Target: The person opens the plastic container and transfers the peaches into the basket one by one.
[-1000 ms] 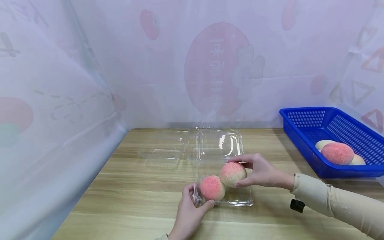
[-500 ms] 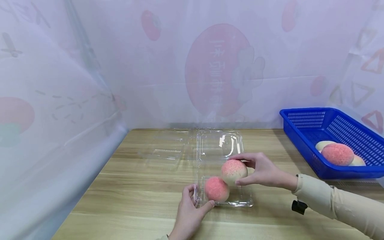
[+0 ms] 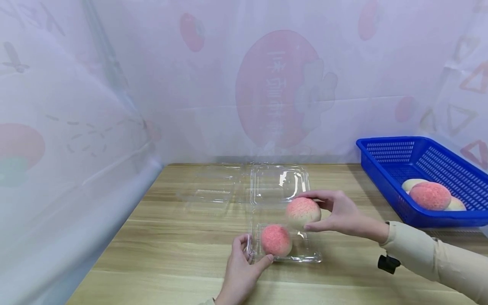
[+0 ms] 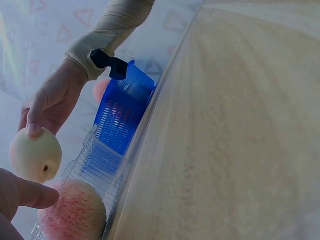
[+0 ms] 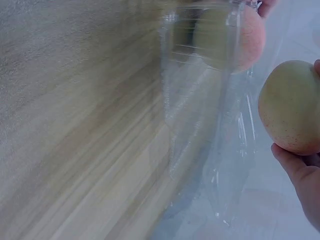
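A clear plastic clamshell box [image 3: 309,257] stands on the wooden table with its lid laid back. In its left front part sits a pink and cream peach [image 3: 275,240]. My left hand [image 3: 244,264] holds the box at its left front corner, thumb over the front rim and fingers along the left side. Above the right part of the box, my right hand [image 3: 339,216] grips a second peach [image 3: 301,212] between thumb and fingers. That peach [image 4: 37,156] hangs above the box rim in the left wrist view, a small dark hole on its underside.
A blue perforated basket [image 3: 385,182] at the far right holds several peaches [image 3: 430,195]. Another clear plastic box [image 3: 213,195] lies at the back, left of the opened lid [image 3: 278,184]. A printed white curtain [image 3: 190,106] rises behind the table.
The first peach has shifted slightly right inside the box. My right hand has lifted the second peach a little up and right, apart from the first. My left hand stays put.
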Available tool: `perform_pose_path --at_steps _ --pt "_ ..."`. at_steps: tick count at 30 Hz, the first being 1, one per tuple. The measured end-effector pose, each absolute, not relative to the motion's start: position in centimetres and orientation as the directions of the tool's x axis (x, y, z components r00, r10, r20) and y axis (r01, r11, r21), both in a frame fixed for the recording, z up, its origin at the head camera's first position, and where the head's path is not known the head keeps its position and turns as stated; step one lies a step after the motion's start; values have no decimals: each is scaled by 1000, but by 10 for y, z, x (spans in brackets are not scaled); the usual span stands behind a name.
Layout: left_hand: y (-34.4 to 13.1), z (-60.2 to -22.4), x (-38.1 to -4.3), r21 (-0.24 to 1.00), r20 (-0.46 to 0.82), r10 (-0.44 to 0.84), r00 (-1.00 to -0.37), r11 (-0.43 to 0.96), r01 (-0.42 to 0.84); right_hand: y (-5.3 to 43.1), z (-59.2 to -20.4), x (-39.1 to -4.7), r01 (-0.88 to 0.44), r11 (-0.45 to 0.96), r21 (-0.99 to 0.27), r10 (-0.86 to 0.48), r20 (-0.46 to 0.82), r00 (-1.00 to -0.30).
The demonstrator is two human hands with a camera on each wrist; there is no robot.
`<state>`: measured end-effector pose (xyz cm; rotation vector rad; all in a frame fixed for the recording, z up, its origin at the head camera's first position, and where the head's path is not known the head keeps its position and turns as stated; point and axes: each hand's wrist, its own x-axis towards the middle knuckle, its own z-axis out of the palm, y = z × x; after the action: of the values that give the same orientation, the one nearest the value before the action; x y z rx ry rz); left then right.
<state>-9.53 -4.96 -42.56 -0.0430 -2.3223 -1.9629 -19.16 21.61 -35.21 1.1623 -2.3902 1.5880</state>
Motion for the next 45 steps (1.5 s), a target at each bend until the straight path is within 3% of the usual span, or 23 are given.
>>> perform_pose_path --at_steps 13,18,27,40,45 --pt "-50 -426 -95 984 99 -38 -994 154 92 233 -327 -183 -654 190 -732 -500 501 -706" --pt "-50 -426 -96 981 101 -38 -994 167 93 244 -318 -177 -646 239 -725 -458 503 -733" --pt "-51 -428 -96 982 104 -32 -994 161 98 265 -305 -171 -548 301 -780 -344 447 -826" --pt "-51 -426 -97 977 119 -32 -992 182 111 317 -280 -186 -488 452 -747 -137 483 -865" --pt "-52 -426 -98 978 120 -36 -992 177 112 353 -276 -199 -403 532 -745 -43 451 -891"
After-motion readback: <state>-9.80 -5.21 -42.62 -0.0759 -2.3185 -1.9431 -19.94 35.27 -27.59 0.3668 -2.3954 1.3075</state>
